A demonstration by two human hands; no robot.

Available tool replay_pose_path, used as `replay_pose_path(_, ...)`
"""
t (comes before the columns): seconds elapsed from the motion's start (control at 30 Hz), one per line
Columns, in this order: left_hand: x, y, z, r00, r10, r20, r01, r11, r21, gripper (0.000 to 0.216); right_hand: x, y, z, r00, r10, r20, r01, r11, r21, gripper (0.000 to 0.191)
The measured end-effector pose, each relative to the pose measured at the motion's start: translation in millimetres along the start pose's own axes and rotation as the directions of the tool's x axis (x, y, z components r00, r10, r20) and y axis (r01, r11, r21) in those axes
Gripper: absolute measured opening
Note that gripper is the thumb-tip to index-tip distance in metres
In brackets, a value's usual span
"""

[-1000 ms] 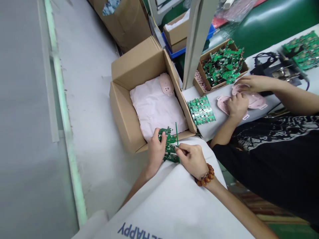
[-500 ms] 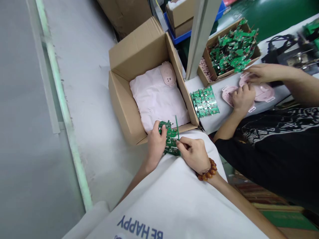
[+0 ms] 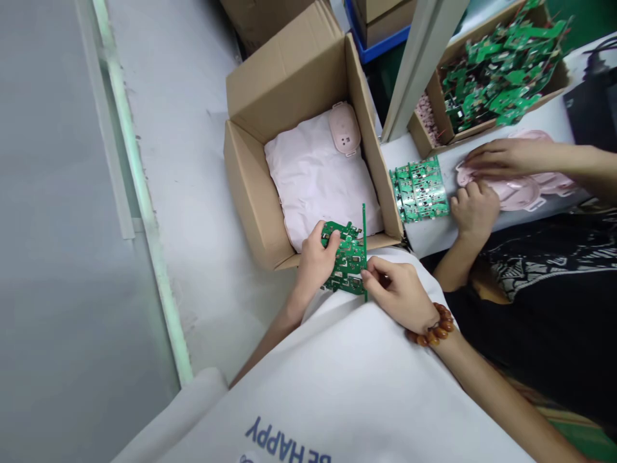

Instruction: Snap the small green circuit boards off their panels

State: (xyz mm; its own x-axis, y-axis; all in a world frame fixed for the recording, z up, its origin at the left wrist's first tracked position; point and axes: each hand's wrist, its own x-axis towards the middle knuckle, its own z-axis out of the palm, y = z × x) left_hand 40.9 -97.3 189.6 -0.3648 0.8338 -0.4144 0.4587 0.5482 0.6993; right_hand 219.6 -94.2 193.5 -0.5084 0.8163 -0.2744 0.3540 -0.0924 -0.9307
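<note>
My left hand [image 3: 318,257] grips a green circuit board panel [image 3: 351,257] at its left edge, thumb on top. A thin green strip [image 3: 364,225] stands along the panel's right edge and juts past its far end. My right hand [image 3: 400,289], with a bead bracelet [image 3: 434,328] at the wrist, pinches this strip low down. Whether the strip is still joined to the panel I cannot tell. Both hands are over my lap, just in front of an open cardboard box [image 3: 250,199]. Inside the box, a pink plastic housing [image 3: 345,128] lies on pale pink wrapping [image 3: 318,180].
Right of the box, more circuit board panels [image 3: 420,190] lie on the table. Behind them stands a carton of loose green boards [image 3: 511,71] beside a metal post [image 3: 417,71]. A co-worker's hands [image 3: 477,206] handle pink plastic parts [image 3: 515,193] on the right.
The strip was tilted to the left at its top; now it stands straighter along the panel's edge. The whole view has shifted, and the co-worker's hands have closed together over a pink part.
</note>
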Motion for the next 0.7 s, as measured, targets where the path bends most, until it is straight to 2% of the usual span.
replay_pose_path(0.33,-3.4,1.2,3.8,0.999,-0.001,-0.054,0.006,0.995,0.104,0.010,2.2,0.1,7.4,0.991,0.031,-0.131,-0.037,0.998,-0.043,0.032)
replay_pose_path(0.47,-1.4,2.3,4.9,0.998,-0.009,-0.065,0.016,0.994,0.107,0.007,0.9,2.1,11.1,0.986,-0.045,-0.161,0.026,0.992,-0.121,0.032)
replay_pose_path(0.53,2.2,1.9,4.8,0.998,-0.006,-0.070,0.012,0.996,0.085,0.007,-0.1,2.0,11.0,0.985,-0.094,-0.148,0.071,0.986,-0.154,0.033)
replay_pose_path(0.6,7.8,-2.6,5.0,0.995,-0.010,-0.095,0.014,0.999,0.042,0.010,-0.7,1.9,8.7,0.989,-0.121,-0.082,0.107,0.981,-0.161,0.030)
replay_pose_path(0.7,17.3,-19.3,7.3,0.996,-0.026,-0.087,0.022,0.998,-0.055,0.013,0.2,4.0,2.7,0.992,-0.126,-0.009,0.122,0.976,-0.179,0.026)
